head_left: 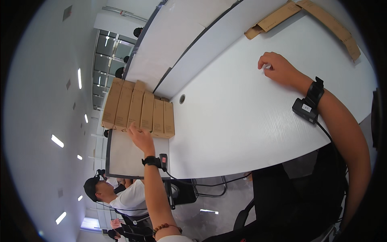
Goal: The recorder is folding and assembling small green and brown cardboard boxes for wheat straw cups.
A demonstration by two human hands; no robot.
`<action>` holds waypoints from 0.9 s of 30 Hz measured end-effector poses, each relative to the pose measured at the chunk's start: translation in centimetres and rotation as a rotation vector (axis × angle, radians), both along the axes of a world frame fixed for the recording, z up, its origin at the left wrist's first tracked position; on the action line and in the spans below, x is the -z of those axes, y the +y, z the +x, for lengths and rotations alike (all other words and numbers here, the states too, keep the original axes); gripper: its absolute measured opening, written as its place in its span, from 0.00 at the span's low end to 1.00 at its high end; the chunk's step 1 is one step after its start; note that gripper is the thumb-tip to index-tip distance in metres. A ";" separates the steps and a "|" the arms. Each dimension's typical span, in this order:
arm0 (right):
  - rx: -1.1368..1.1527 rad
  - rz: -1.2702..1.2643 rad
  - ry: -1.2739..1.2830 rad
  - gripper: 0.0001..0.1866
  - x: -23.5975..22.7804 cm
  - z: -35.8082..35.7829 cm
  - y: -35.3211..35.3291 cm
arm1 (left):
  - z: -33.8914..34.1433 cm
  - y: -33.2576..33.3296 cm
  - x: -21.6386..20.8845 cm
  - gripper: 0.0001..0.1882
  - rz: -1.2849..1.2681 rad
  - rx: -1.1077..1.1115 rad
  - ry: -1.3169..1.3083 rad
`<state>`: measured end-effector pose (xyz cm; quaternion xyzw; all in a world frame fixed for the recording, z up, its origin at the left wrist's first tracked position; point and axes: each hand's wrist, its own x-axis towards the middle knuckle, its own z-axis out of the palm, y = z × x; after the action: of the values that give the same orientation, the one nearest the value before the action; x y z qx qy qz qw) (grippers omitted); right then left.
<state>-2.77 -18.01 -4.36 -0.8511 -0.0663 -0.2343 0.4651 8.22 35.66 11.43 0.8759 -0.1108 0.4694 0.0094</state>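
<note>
My left hand (142,139) reaches up to a row of brown cardboard boxes (135,107) at the left end of the white table. Its fingers are apart at the lower end of the middle boxes and seem to touch them; no box is gripped. Several tall, narrow boxes stand side by side there. Over the table's right part is my right hand (278,69), with loosely bent fingers and a gap between thumb and forefinger. Nothing shows in it. Each wrist wears a black strap with a small device, the right-hand device (305,109) cabled.
Two long cardboard pieces (282,17) lie at the table's far right corner. A white partition (193,60) runs along the back edge of the white table (229,117), near a round cable hole (182,99). A seated person in a black cap (92,188) is at lower left.
</note>
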 end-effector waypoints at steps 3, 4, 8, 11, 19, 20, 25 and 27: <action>-0.020 0.032 0.009 0.07 -0.8 -0.3 0.6 | 1.2 4.7 3.8 0.20 -0.181 0.006 0.159; -0.021 0.040 0.001 0.07 -0.7 -0.3 0.5 | 1.4 5.1 4.7 0.21 -0.284 0.014 0.234; -0.005 0.011 0.011 0.07 -0.3 -0.4 0.0 | 1.1 4.4 8.2 0.25 -0.943 -0.033 0.557; -0.016 0.028 -0.008 0.07 -0.2 0.0 0.0 | 1.7 6.0 9.2 0.34 -0.939 0.044 0.660; -0.031 0.001 -0.088 0.06 0.8 0.6 -0.3 | 0.8 4.3 9.4 0.36 -0.910 0.063 0.732; -0.025 0.001 -0.062 0.06 0.6 0.5 -0.3 | 0.9 4.3 9.7 0.37 -0.952 0.089 0.708; -0.022 0.000 -0.060 0.06 0.3 0.5 0.2 | 1.2 5.3 11.5 0.40 -1.067 0.074 0.561; -0.013 -0.003 -0.040 0.06 0.1 0.3 0.3 | 1.1 5.4 11.7 0.39 -1.050 0.094 0.568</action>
<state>-2.48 -17.67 -4.44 -0.8465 -0.0814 -0.2485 0.4638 9.36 41.09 -0.28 0.8394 0.1043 0.2079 0.4912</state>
